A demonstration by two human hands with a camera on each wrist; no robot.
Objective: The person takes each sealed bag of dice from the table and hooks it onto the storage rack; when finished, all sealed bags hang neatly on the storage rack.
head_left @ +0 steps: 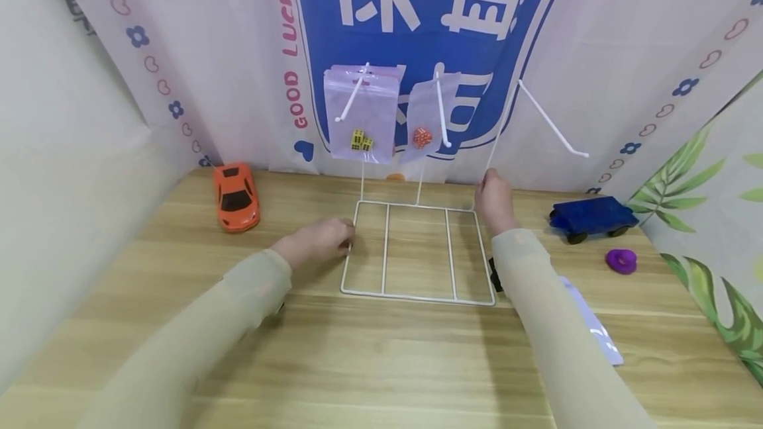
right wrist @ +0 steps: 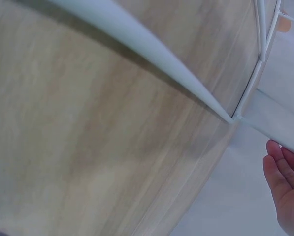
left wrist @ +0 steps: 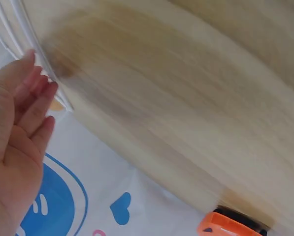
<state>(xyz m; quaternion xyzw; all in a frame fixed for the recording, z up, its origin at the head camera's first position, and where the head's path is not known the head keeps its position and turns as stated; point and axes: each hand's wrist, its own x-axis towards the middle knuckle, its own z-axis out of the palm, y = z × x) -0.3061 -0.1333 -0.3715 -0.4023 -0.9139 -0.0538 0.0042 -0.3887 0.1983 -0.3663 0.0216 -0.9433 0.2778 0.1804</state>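
Note:
A white wire display rack [head_left: 384,250] has its rectangular base flat on the wooden table and thin uprights with slanting hooks at the back. My right hand [head_left: 496,202] pinches the rack's right upright low down, just above the base corner; the right wrist view shows the fingertips at that rod. At the base's left bar, my left hand [head_left: 322,241] has its fingertips against the bar, fingers loosely extended in the left wrist view. From the left hook hangs a clear bag with yellow dice [head_left: 361,140]. A bag with orange-red dice [head_left: 422,138] hangs on the middle hook.
An orange toy car [head_left: 236,197] stands at the back left. On the right are a blue toy car [head_left: 593,218], a small purple ring-like object [head_left: 621,261] and a flat plastic bag [head_left: 596,326] partly behind the right sleeve. A printed curtain [head_left: 238,85] hangs behind the table.

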